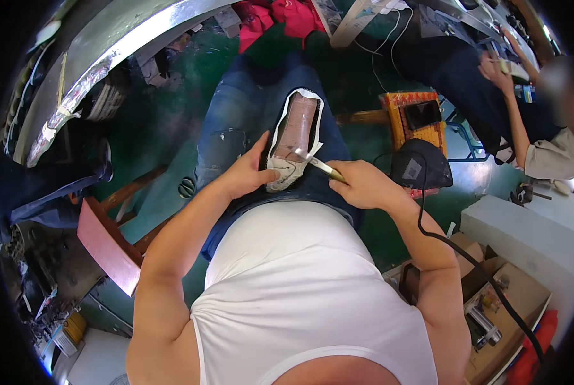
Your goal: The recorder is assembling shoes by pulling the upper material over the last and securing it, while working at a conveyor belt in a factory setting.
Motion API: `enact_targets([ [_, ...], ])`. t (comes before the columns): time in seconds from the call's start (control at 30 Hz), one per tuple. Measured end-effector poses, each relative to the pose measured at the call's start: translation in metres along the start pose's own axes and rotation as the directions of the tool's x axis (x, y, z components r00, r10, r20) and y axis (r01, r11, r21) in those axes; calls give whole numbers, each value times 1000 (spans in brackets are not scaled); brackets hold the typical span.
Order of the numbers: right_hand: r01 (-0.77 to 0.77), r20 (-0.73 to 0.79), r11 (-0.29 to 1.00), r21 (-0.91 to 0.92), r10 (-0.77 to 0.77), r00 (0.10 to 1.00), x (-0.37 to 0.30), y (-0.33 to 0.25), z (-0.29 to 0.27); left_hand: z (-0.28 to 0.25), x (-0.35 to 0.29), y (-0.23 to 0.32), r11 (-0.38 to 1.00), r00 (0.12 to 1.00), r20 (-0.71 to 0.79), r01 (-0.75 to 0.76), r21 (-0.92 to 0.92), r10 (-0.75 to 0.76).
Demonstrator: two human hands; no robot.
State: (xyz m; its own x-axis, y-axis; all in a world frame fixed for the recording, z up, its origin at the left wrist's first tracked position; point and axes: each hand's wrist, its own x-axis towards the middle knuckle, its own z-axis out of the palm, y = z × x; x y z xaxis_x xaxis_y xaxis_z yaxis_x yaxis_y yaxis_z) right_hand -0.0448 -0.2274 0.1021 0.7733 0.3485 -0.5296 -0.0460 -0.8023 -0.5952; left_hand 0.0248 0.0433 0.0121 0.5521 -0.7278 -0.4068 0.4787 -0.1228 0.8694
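Note:
A shoe upper on a last [296,128] lies bottom up on my thighs, its toe pointing away from me. The underside is brown and smooth, with a white edge folded in around it. My left hand [248,173] grips the shoe's near end from the left, with the thumb on the pale, wrinkled material and a finger along its side. In my right hand [367,185] is a hammer [325,168] with a pale metal head and a yellowish handle. Its head is at the shoe's near right part; I cannot tell whether it touches.
A silver-edged bench [101,70] curves across the upper left. Wooden stools [107,247] stand at the left. A phone [421,115] lies on an orange woven seat at the right, beside a dark cap [421,165]. A co-worker [524,109] sits beyond. A cardboard box [511,321] is lower right.

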Motion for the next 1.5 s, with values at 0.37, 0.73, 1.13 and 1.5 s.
enact_targets([
  [0.37, 62, 287, 858, -510, 102, 953, 20, -58, -66, 42, 21, 17, 880, 969, -243, -72, -469, -51],
  [0.73, 167, -312, 985, -40, -171, 934, 47, 14, 67, -8, 77, -73, 934, 732, -649, -50, -354, -207],
  [1.13, 87, -330, 905, -417, -240, 913, 46, 3, 8, 21, 38, -50, 847, 729, -486, -246, 471, 482],
  [1.5, -58, -252, 992, -111, 29, 967, 31, 71, 7, 39, 43, -5, 432, 847, -169, -78, 898, 505],
])
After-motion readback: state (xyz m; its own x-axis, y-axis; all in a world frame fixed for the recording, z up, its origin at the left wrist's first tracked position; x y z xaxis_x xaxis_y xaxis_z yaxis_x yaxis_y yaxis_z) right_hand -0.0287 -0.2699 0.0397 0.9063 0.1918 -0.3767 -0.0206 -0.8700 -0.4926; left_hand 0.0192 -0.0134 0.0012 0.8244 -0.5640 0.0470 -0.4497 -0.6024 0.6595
